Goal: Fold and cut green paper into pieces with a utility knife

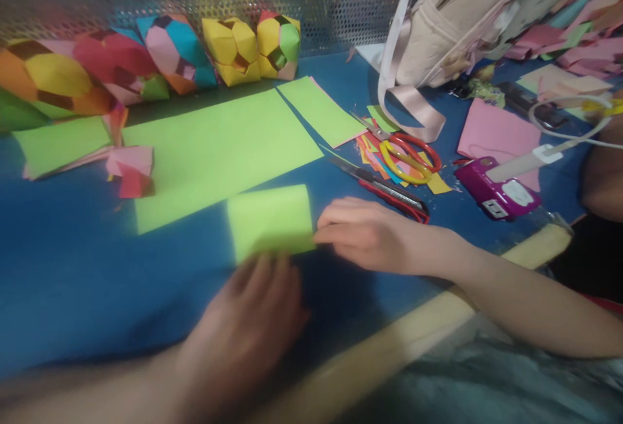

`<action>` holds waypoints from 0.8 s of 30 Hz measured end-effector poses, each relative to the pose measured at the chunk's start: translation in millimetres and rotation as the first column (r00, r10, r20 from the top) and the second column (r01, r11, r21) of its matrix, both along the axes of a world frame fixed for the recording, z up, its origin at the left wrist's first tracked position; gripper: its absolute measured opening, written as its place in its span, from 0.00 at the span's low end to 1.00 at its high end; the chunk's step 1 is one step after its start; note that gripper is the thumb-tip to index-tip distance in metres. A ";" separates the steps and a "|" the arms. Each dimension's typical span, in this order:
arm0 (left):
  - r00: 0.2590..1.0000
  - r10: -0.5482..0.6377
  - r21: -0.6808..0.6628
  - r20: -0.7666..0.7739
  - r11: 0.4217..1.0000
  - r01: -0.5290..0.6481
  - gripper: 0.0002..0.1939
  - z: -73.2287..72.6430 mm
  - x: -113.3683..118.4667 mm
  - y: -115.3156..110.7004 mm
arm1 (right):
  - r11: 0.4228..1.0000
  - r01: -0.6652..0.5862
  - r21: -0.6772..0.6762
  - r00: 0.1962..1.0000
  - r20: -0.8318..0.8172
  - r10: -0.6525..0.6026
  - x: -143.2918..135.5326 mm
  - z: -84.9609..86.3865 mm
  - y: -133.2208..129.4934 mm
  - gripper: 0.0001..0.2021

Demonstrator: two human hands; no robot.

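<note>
A small folded piece of light green paper [270, 219] lies on the blue table [58, 249]. Blurred by motion, my left hand [257, 307] is at its near edge with the fingers over the paper's border; whether they press or grip is not clear. At the paper's right corner, the fingertips of my right hand [363, 232] are pinched together on its edge. Just behind it is a large green sheet [219, 151], and a narrower green stack [324, 109] lies to the right of that.
A box cutter [394, 197] and scissors [409, 151] lie on paper scraps beyond my right hand. Further right are a purple device [496, 190], pink paper [501, 132] and a bag [448, 21]. Folded paper shapes [231, 47] line the mesh wall. Another person's arm [603, 171] shows at right.
</note>
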State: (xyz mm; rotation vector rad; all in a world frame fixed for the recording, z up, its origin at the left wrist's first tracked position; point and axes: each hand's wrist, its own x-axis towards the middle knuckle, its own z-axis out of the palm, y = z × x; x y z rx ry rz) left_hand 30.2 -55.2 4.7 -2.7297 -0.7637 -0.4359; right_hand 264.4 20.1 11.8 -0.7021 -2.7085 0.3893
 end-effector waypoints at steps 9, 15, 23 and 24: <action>1.000 -0.004 0.008 -0.002 1.000 0.004 0.12 0.8 0.3 -0.7 | 0.999 -0.025 -0.046 0.998 0.052 0.028 -1.4 3.7 -0.6 0.12; 1.000 -0.015 0.018 0.015 1.000 0.014 0.11 -0.3 0.1 -4.8 | 0.998 -0.028 -0.057 0.995 0.089 0.033 -0.5 4.5 -1.6 0.12; 1.000 0.008 -0.024 -0.019 1.000 -0.008 0.14 -0.4 1.2 -11.6 | 0.990 -0.004 -0.141 0.993 0.117 0.021 -2.0 9.0 -5.1 0.12; 1.000 0.013 -0.031 -0.020 0.999 -0.014 0.14 0.6 2.1 -11.2 | 0.988 0.004 -0.152 0.992 0.123 0.014 -2.4 9.9 -5.4 0.12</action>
